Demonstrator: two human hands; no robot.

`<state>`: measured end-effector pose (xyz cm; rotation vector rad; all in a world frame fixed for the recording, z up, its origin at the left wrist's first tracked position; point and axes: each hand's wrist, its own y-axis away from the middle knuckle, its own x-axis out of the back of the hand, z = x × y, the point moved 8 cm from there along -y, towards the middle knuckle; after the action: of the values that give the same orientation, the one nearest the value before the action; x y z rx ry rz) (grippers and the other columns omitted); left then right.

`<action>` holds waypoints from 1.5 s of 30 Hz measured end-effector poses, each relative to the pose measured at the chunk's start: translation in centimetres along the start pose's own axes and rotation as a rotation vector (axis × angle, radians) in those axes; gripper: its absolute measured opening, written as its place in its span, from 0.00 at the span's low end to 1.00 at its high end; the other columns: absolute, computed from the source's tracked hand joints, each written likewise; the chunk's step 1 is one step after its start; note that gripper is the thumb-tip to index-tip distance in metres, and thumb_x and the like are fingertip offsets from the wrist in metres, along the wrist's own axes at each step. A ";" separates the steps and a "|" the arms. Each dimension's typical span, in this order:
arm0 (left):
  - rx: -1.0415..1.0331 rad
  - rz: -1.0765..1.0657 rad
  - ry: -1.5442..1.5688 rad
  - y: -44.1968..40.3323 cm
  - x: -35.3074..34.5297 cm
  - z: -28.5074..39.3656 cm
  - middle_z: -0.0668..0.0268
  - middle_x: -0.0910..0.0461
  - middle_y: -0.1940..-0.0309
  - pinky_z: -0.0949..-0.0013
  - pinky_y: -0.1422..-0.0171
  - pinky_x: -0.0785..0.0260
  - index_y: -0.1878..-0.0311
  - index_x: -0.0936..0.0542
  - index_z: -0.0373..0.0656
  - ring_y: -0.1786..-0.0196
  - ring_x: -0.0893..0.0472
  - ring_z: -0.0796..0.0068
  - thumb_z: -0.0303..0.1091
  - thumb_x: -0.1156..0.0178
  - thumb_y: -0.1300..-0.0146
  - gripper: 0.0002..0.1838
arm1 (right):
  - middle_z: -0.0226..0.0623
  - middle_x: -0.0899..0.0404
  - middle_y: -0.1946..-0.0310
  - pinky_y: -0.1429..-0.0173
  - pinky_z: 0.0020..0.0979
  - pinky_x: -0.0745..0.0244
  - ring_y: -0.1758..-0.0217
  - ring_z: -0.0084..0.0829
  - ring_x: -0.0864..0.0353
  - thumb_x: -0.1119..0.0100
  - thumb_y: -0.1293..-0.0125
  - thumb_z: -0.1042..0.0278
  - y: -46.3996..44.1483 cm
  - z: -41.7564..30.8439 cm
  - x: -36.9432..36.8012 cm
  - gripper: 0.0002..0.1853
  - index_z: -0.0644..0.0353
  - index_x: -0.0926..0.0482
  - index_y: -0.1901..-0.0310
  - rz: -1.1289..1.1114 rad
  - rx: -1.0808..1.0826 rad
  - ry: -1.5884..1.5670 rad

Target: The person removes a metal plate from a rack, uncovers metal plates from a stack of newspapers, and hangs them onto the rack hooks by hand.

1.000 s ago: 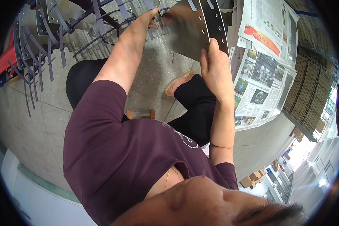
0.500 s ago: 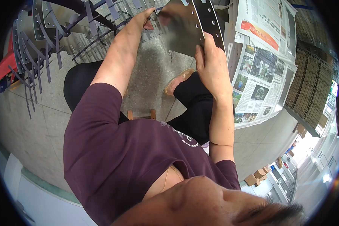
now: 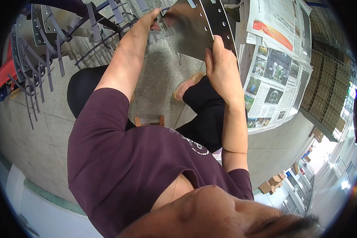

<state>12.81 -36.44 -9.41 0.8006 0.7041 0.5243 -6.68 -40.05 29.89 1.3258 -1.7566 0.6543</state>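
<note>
A shiny metal plate (image 3: 188, 33) with a row of round holes along its right edge is tilted up at the top of the view. My right hand (image 3: 223, 65) grips its lower right edge, thumb on the near face and fingers round the edge. Beside that edge runs a second dark holed strip (image 3: 223, 22); whether it belongs to the same plate I cannot tell. My left hand (image 3: 155, 19) is closed at the plate's left edge, its fingertips partly hidden, close to the rack's hooks.
A dark rack (image 3: 105, 20) with hanging metal strips and holed plates (image 3: 37, 39) stands at upper left. Newspapers (image 3: 273, 75) cover a stack on the right, beside a wire-mesh crate (image 3: 325, 87). A small wooden stool (image 3: 148, 120) is below me. Cardboard boxes (image 3: 274, 182) lie farther off.
The view has shifted slightly, and the strips hanging at left sit a little lower. Both hands and the plate are almost where they were.
</note>
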 end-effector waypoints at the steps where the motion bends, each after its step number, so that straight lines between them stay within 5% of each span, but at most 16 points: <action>1: -0.009 -0.006 0.037 0.1 -0.3 0.1 0.50 0.19 0.77 0.69 0.90 0.38 0.58 0.23 0.33 0.90 0.26 0.65 0.57 0.72 0.28 0.36 | 0.54 0.26 0.79 0.69 0.50 0.36 0.71 0.58 0.26 0.47 0.36 0.79 0.0 -0.1 0.1 0.09 0.66 0.34 0.56 -0.003 -0.003 -0.003; 7: -0.014 0.008 -0.038 2.0 -0.6 0.6 0.53 0.16 0.73 0.71 0.89 0.36 0.58 0.20 0.34 0.87 0.24 0.71 0.55 0.67 0.29 0.33 | 0.55 0.26 0.79 0.67 0.52 0.33 0.72 0.58 0.25 0.47 0.36 0.78 -0.2 0.0 0.3 0.08 0.66 0.35 0.58 -0.009 -0.003 -0.021; 10: 0.015 -0.181 0.045 1.3 -1.1 -0.1 0.60 0.14 0.66 0.69 0.64 0.18 0.52 0.19 0.39 0.68 0.13 0.69 0.63 0.56 0.36 0.34 | 0.55 0.25 0.78 0.65 0.52 0.30 0.72 0.58 0.23 0.47 0.36 0.77 0.0 -0.1 0.6 0.11 0.66 0.34 0.53 0.004 0.002 -0.048; 16: 0.173 0.111 -0.226 -0.7 2.5 -1.2 0.58 0.15 0.67 0.66 0.60 0.20 0.50 0.20 0.39 0.69 0.14 0.71 0.70 0.45 0.46 0.39 | 0.55 0.23 0.72 0.63 0.48 0.30 0.68 0.57 0.22 0.44 0.37 0.77 2.0 -0.3 1.8 0.25 0.63 0.36 0.38 0.079 -0.038 -0.107; 19: 0.126 0.185 -0.209 -0.6 3.4 -1.5 0.45 0.17 0.65 0.61 0.65 0.20 0.43 0.27 0.33 0.69 0.14 0.57 0.77 0.50 0.49 0.51 | 0.55 0.22 0.70 0.62 0.47 0.28 0.68 0.55 0.21 0.44 0.37 0.77 3.6 0.0 2.1 0.28 0.66 0.39 0.35 0.103 -0.022 -0.133; 21: 0.075 0.224 -0.195 -1.1 4.0 -1.5 0.39 0.19 0.64 0.56 0.64 0.20 0.40 0.30 0.27 0.67 0.15 0.50 0.77 0.50 0.49 0.55 | 0.51 0.21 0.67 0.63 0.44 0.25 0.66 0.51 0.20 0.44 0.37 0.77 4.4 1.2 1.7 0.25 0.69 0.37 0.38 0.084 -0.015 -0.022; 25: 0.025 0.257 -0.176 -2.2 5.4 -0.5 0.41 0.18 0.63 0.55 0.61 0.22 0.40 0.30 0.30 0.64 0.16 0.51 0.75 0.50 0.47 0.52 | 0.46 0.21 0.67 0.67 0.35 0.23 0.66 0.41 0.18 0.43 0.41 0.77 6.0 3.4 1.1 0.22 0.69 0.32 0.44 -0.050 -0.093 0.025; 29: 0.018 0.269 -0.165 -0.9 6.4 -0.9 0.44 0.18 0.62 0.53 0.58 0.24 0.39 0.30 0.32 0.62 0.16 0.52 0.73 0.49 0.46 0.49 | 0.42 0.22 0.71 0.76 0.27 0.23 0.76 0.31 0.16 0.40 0.49 0.72 6.8 3.3 1.4 0.22 0.76 0.28 0.53 0.093 0.029 0.058; 45: 0.002 0.278 -0.115 0.6 7.6 -1.7 0.54 0.17 0.56 0.47 0.47 0.31 0.36 0.30 0.41 0.52 0.20 0.57 0.65 0.48 0.39 0.39 | 0.35 0.24 0.74 0.74 0.26 0.24 0.74 0.28 0.16 0.42 0.48 0.75 6.9 3.9 0.7 0.12 0.64 0.31 0.62 0.026 -0.034 0.024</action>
<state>16.41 -30.29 -12.56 0.9289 0.4896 0.7223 -14.50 -41.35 28.94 1.2685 -1.7609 0.6495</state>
